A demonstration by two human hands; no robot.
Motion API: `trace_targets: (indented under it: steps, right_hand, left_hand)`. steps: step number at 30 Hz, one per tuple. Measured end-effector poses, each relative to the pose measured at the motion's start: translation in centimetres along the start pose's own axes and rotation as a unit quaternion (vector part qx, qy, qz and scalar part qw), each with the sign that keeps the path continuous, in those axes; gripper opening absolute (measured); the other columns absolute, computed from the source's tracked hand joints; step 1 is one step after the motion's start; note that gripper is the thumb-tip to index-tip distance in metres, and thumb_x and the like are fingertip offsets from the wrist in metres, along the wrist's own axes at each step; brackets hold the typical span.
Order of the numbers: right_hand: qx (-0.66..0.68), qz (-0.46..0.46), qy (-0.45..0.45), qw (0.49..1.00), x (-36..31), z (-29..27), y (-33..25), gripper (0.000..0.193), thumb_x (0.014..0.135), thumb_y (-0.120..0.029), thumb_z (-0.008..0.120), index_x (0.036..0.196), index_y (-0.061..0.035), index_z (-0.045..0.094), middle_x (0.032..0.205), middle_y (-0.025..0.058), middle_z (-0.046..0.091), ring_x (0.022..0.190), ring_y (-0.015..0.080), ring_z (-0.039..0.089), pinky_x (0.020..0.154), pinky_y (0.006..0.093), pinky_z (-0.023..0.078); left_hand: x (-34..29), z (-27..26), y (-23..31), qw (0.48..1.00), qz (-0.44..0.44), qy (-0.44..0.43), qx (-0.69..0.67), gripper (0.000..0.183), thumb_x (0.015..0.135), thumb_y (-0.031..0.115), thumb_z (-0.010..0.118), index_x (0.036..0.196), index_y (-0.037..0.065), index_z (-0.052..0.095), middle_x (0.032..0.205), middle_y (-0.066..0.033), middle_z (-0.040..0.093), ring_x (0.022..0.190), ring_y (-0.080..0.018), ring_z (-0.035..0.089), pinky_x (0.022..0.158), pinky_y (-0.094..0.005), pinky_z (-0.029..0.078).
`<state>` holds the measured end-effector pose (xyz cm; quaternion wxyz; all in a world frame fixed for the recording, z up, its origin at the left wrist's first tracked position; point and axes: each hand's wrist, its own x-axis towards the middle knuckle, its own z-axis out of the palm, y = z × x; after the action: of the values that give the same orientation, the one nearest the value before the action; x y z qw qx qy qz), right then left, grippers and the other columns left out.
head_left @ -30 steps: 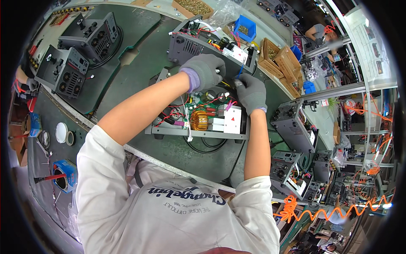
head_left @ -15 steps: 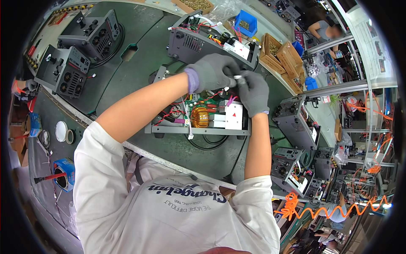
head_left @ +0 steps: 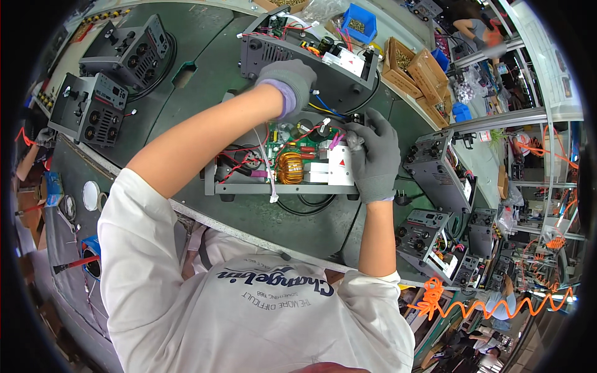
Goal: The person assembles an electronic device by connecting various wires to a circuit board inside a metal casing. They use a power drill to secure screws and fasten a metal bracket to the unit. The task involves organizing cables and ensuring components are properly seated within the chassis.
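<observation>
Left hand (head_left: 295, 77) drawn away, grip unclear, right hand (head_left: 379, 152) holding black part (head_left: 357, 118), open chassis (head_left: 249, 188) near both

Open grey chassis (head_left: 283, 188), copper coil (head_left: 290, 169) and white plate (head_left: 340, 177) exposed, resting on dark green worktop (head_left: 249, 225).

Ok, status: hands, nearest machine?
Left hand beyond nearest machine, grip unclear. Right hand at its right end. White cable hanging over its front edge.
</observation>
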<state>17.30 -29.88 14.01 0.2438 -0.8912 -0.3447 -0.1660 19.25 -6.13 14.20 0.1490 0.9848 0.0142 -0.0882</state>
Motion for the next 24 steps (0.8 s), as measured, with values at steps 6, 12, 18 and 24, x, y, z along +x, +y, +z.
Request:
trace_targets:
  steps: [6,12,18,24]
  right_hand:
    - [0.005,0.047,0.031,0.998,-1.0,0.4,0.4,0.017,0.09,-0.022,0.065,0.103,-0.0138,0.073,0.124,0.0151,0.064,0.11,0.0368,0.06,0.092,0.0453,0.049]
    - [0.012,0.049,0.021,0.999,-0.6,0.3,0.1,0.017,0.091,-0.022,0.065,0.103,-0.0129,0.072,0.125,0.0144,0.064,0.109,0.037,0.061,0.091,0.045,0.05]
    - [0.02,0.057,0.023,0.998,-0.5,0.4,0.4,0.017,0.09,-0.021,0.065,0.103,-0.0125,0.072,0.124,0.0149,0.065,0.107,0.037,0.062,0.089,0.0447,0.05]
    - [0.035,0.064,0.024,0.997,-0.5,0.4,0.2,0.017,0.091,-0.019,0.064,0.103,-0.0117,0.072,0.124,0.0163,0.065,0.108,0.0375,0.063,0.09,0.0437,0.051]
  left_hand:
    - [1.3,-1.3,-1.2,0.964,0.169,-0.023,-0.205,0.028,0.089,0.026,0.068,0.109,0.006,0.068,0.1,-0.0126,0.069,0.091,-0.0255,0.065,0.086,-0.0359,0.051]
    - [1.3,1.4,2.4,0.936,0.113,0.05,-0.329,0.026,0.093,0.021,0.062,0.113,0.004,0.063,0.096,-0.0113,0.068,0.09,-0.0229,0.066,0.084,-0.0375,0.052]
    - [2.2,2.2,3.8,0.91,0.14,0.106,-0.375,0.025,0.093,0.013,0.063,0.116,0.005,0.065,0.097,-0.0117,0.069,0.089,-0.0212,0.068,0.084,-0.0348,0.054]
    - [2.8,5.0,4.1,0.853,0.166,0.135,-0.477,0.022,0.098,0.015,0.059,0.115,0.003,0.065,0.091,-0.0092,0.067,0.086,-0.0159,0.065,0.083,-0.0318,0.054]
